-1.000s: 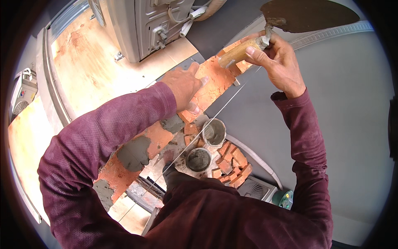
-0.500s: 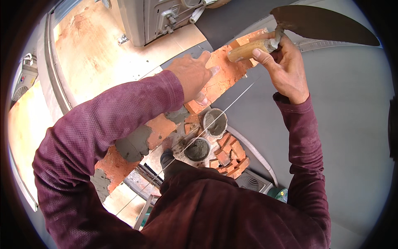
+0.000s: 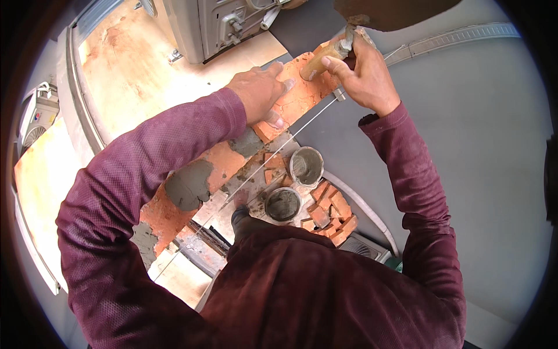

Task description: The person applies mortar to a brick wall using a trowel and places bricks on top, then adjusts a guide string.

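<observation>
My left hand [image 3: 258,93] grips an orange brick [image 3: 299,99] on the narrow brick row running diagonally, fingers over its top and thumb at the near edge. My right hand [image 3: 366,81] is closed on the wooden handle [image 3: 318,63] of a trowel, its butt over the brick's far part; I cannot tell if it touches. The dark blade [image 3: 395,13] points up, partly out of view. Grey mortar [image 3: 187,186] lies in patches on the row below my left forearm. A taut white string [image 3: 282,150] runs alongside the row to a small block by the brick.
Below are two buckets [image 3: 306,166] of grey material, a pile of broken bricks [image 3: 331,216] and a pale hose [image 3: 375,224]. A metal air-conditioner unit [image 3: 212,29] stands beyond the row, another [image 3: 36,116] at far left. A grey wall [image 3: 482,145] fills the right side.
My right hand has moved left with the trowel, its blade swinging left and up. My left hand stays on the brick; the whole view has shifted slightly.
</observation>
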`<state>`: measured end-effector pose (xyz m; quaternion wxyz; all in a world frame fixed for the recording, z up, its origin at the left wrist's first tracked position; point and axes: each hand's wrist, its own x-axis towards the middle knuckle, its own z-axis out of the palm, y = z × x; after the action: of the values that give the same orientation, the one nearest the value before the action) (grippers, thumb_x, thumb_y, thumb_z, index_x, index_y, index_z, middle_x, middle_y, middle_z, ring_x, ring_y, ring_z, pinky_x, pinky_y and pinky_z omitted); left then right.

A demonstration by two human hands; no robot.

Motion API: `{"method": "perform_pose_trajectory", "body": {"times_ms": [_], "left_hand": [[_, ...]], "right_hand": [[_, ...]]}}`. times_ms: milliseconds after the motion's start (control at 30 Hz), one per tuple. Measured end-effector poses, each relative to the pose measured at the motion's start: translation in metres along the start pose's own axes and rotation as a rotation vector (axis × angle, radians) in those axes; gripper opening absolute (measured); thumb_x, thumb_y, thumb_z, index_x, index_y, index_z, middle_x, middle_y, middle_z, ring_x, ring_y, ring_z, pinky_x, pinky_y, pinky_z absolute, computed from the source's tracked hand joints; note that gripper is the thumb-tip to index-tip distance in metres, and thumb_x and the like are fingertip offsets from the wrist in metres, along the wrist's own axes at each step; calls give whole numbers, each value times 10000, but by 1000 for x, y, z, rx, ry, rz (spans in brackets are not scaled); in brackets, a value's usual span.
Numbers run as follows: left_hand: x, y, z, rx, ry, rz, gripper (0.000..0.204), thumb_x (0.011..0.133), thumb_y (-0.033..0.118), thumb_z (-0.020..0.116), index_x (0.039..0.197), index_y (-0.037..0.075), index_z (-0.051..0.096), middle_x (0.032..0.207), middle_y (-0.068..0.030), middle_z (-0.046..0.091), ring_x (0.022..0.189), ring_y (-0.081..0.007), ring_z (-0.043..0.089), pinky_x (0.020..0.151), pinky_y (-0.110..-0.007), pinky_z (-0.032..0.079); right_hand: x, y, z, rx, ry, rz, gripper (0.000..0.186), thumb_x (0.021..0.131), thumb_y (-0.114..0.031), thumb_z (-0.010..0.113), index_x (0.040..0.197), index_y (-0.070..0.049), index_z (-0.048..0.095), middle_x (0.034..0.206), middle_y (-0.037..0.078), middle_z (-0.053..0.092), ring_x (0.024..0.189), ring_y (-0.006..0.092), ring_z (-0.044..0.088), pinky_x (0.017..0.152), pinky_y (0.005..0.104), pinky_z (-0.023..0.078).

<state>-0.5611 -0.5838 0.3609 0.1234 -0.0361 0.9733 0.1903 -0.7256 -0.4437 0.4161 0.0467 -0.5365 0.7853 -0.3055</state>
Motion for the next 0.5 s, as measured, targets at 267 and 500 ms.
{"method": "perform_pose_trajectory", "body": {"times_ms": [267, 500], "left_hand": [[-32, 6, -44, -52, 176, -96, 553, 972, 493, 460, 846, 7, 694, 741, -133, 639, 711, -288, 627, 719, -416, 507], [-198, 105, -89, -54, 228, -241, 474, 945, 471, 521, 1016, 42, 707, 886, -131, 699, 838, -239, 669, 774, -375, 521]], "right_hand": [[-15, -58, -53, 708, 374, -224, 198, 941, -157, 567, 1048, 3, 519, 918, 119, 634, 846, 233, 662, 729, 337, 524], [-196, 13, -5, 1191, 342, 93, 140, 904, -71, 498, 1024, -62, 426, 841, 64, 506, 659, 145, 500, 670, 358, 531]]}}
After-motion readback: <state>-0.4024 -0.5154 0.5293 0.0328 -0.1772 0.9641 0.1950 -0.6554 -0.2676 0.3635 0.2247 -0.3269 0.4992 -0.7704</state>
